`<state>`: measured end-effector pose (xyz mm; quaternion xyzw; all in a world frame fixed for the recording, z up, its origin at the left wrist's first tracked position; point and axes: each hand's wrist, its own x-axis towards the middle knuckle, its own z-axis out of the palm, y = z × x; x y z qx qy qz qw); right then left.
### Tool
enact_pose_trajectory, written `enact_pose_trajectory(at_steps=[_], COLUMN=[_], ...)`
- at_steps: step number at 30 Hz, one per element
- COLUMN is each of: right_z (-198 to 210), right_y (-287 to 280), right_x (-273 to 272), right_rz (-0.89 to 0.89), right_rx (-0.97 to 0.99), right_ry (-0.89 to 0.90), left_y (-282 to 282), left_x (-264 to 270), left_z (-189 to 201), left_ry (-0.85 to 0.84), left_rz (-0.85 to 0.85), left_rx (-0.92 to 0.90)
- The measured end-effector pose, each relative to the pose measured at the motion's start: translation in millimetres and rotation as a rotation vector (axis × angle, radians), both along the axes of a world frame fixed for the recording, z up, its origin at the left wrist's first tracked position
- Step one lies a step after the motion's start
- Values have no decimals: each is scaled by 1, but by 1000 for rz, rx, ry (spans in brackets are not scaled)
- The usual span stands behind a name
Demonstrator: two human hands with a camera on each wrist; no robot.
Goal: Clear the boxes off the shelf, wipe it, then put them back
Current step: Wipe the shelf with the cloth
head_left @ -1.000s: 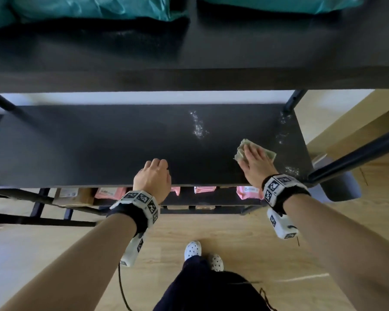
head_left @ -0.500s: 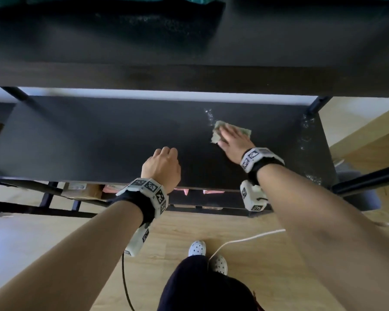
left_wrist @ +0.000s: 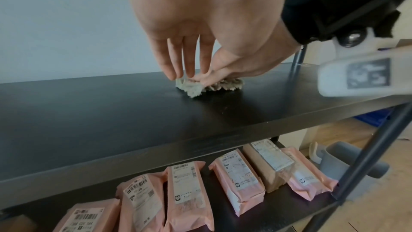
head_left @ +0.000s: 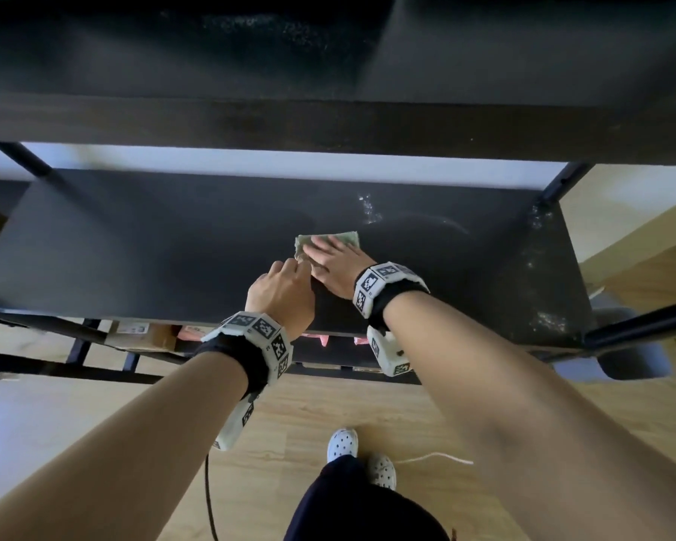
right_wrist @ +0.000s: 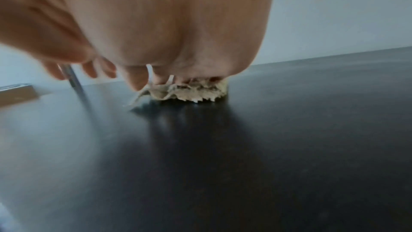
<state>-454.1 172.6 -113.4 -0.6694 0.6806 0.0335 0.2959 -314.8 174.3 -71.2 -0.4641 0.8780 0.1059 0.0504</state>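
On the middle of the dark shelf (head_left: 211, 244) a soft, light, frayed cloth (head_left: 330, 240) is pressed flat under the spread right hand (head_left: 334, 265), while its near corner, judged the easiest hold, is met by the left hand (head_left: 282, 294) with straight fingers.

Matt black wooden shelf (head_left: 172, 247); frayed, rough cloth (left_wrist: 196, 85); glossy pink plastic parcels (left_wrist: 189, 197).

Pale wood-plank floor (head_left: 367, 415), plain light grey wall (left_wrist: 55, 24) behind the rack, black metal uprights (head_left: 562, 181), grey plastic bin (left_wrist: 347, 158) on floor at right, soft daylight, white cable (head_left: 434, 458) trailing across planks
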Motion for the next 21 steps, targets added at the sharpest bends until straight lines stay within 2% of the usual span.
enact_pose_trajectory(at_steps=[2, 4, 6, 8, 11, 14, 15, 17, 19, 21], right_z=[0, 1, 6, 10, 14, 6, 6, -3, -8, -15], right_y=[0, 6, 18, 27, 14, -16, -24, -41, -57, -62], right_x=[-25, -63, -101, -122, -108, -46, -25, -7, -18, -52], right_rz=[-27, -162, -365, -445, -326, -1, 43, -17, -76, -149], right_rx=[-61, -73, 14, 78, 13, -200, -170, 11, 17, -4], right_ry=[29, 71, 60, 85, 118, 74, 49, -2, -10, 23], left_y=[0, -2, -4, -6, -13, -24, -27, -34, -39, -43], left_x=[5, 11, 16, 19, 19, 14, 14, 14, 16, 21], left_z=[-4, -7, -9, -10, -9, -8, -8, -9, -11, -14], left_ry=[-3, -3, -6, -19, -44, -79, -88, -95, -89, -79], left_rz=[-21, -19, -10, -12, 2, 23, 31, 32, 26, 27], left_rx=[-5, 1, 10, 14, 24, 39, 41, 32, 15, 1])
